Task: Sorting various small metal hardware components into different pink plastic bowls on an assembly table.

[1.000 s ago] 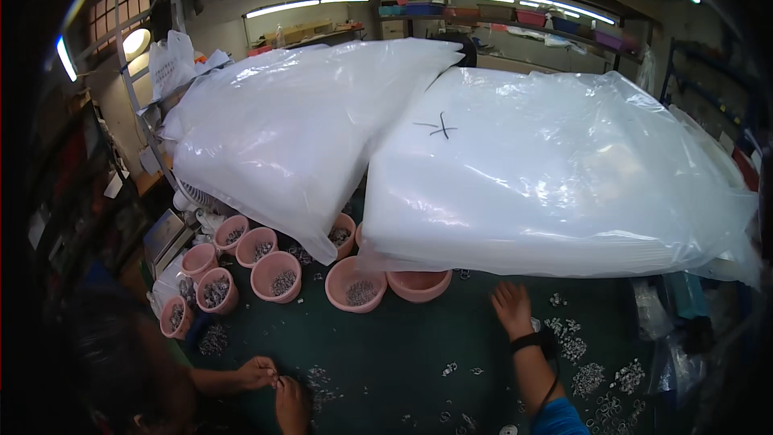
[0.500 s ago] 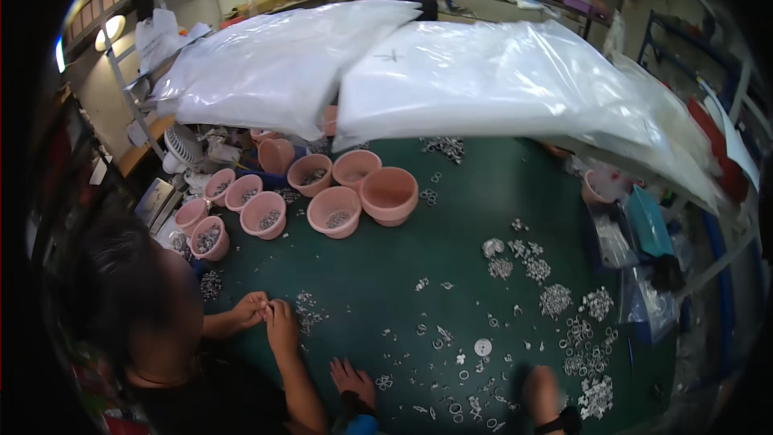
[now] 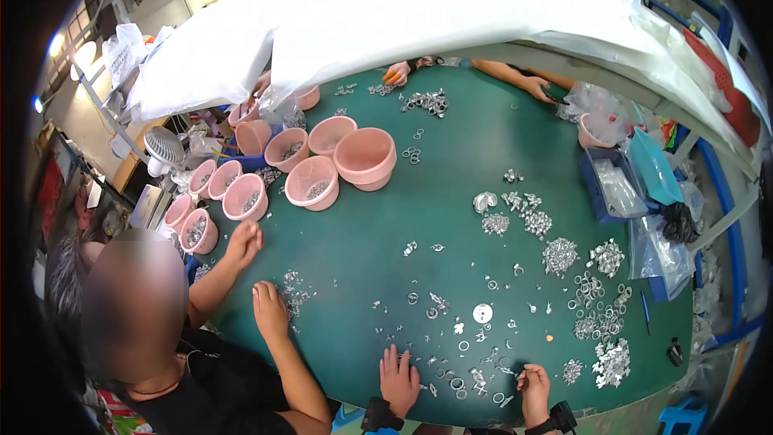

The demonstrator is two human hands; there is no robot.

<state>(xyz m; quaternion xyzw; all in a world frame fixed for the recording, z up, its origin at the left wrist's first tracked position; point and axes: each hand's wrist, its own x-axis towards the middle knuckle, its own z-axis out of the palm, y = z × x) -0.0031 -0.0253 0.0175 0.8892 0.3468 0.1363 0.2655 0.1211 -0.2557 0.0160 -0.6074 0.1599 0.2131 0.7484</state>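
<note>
My left hand (image 3: 399, 383) lies palm down and flat on the green tabletop, its fingers stretched out and holding nothing. To its right are scattered small silver metal pieces (image 3: 481, 381), rings among them. My right hand (image 3: 534, 391) is at the near edge with its fingers curled together beside these pieces. What its fingertips pinch, if anything, is too small to make out. A white round disc (image 3: 482, 313) lies beyond, between the two hands. Sorted heaps of silver parts (image 3: 560, 256) and a cluster of metal rings (image 3: 592, 294) sit farther right.
At left, a co-worker's hands (image 3: 271, 310) are by a small pile of parts (image 3: 295, 294). Pink pots (image 3: 366, 159) stand at the far left. Other people's hands (image 3: 397, 74) reach in at the far edge, below white plastic sheeting (image 3: 419, 8). Blue bins (image 3: 609, 185) line the right.
The view has tilted and brightened, showing more of the far edge. My left hand has moved right, toward the scattered pieces. The co-worker's hands have come apart.
</note>
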